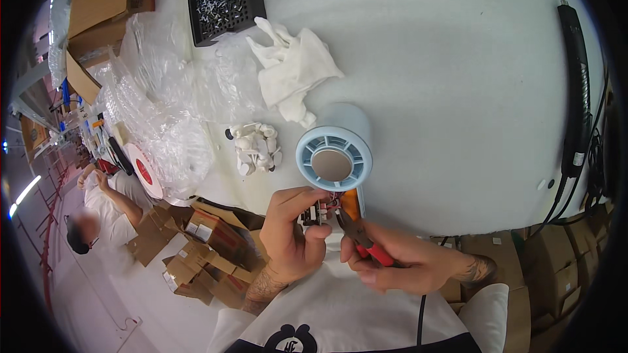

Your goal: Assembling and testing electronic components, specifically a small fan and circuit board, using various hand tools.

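My left hand (286,232) pinches a small circuit board (313,214) between thumb and fingers, close to the table's near edge. Thin wires run from the board toward a light blue round device (302,157) with a vented ring and a grey centre disc, lying on the table just beyond. Part of an orange piece (351,204) shows along the device's handle. My right hand (415,261) is closed around red-handled pliers (376,253). Their dark jaws point at the wires beside the board; whether they grip a wire is too small to tell.
Beyond the device lie white gloves (294,72) and a black tray (256,0) of small screws. Small white parts (255,149) and clear plastic bags (163,104) are to the left. An electric screwdriver (575,91) lies far right. Cardboard boxes (219,238) and another person (118,206) are at left.
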Available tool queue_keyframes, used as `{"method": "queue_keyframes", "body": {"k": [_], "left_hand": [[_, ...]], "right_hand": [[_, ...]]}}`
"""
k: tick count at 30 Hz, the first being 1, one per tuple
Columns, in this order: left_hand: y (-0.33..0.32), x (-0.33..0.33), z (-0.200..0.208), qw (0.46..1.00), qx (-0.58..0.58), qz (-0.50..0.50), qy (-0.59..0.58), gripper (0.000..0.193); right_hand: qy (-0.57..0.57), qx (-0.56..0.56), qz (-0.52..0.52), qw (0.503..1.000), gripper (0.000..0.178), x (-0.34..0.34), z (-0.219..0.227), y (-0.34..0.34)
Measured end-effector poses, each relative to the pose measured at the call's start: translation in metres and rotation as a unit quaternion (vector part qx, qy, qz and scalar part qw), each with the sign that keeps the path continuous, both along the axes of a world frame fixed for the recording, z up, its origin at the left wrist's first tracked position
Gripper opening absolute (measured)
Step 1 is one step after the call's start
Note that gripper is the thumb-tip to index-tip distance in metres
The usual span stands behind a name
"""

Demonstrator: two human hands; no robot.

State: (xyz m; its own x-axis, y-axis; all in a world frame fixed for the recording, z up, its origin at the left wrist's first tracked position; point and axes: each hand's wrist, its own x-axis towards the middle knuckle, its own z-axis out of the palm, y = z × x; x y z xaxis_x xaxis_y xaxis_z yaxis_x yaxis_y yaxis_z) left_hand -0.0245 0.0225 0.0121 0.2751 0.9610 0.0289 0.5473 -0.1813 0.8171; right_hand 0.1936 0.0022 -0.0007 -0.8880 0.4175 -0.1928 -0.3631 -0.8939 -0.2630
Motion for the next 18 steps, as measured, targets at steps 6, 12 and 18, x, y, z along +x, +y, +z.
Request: {"method": "queue_keyframes", "body": {"k": [6, 12, 18], "left_hand": [[0.0045, -0.0033, 0.0039, 0.999, 0.007, -0.029, -0.011, 0.048], [0.0014, -0.0004, 0.0014, 1.0, -0.013, -0.012, -0.017, 0.056], [0.001, 0.0007, 0.0047, 0.999, -0.044, 0.0, -0.032, 0.056]], "right_hand": [[0.006, 0.071, -0.007, 0.997, 0.038, 0.0006, -0.0041, -0.0018], [-0.019, 0.084, -0.004, 0.996, 0.037, 0.0028, -0.0025, 0.0038], [-0.025, 0.078, -0.033, 0.996, 0.039, -0.0011, -0.0044, 0.001]]}}
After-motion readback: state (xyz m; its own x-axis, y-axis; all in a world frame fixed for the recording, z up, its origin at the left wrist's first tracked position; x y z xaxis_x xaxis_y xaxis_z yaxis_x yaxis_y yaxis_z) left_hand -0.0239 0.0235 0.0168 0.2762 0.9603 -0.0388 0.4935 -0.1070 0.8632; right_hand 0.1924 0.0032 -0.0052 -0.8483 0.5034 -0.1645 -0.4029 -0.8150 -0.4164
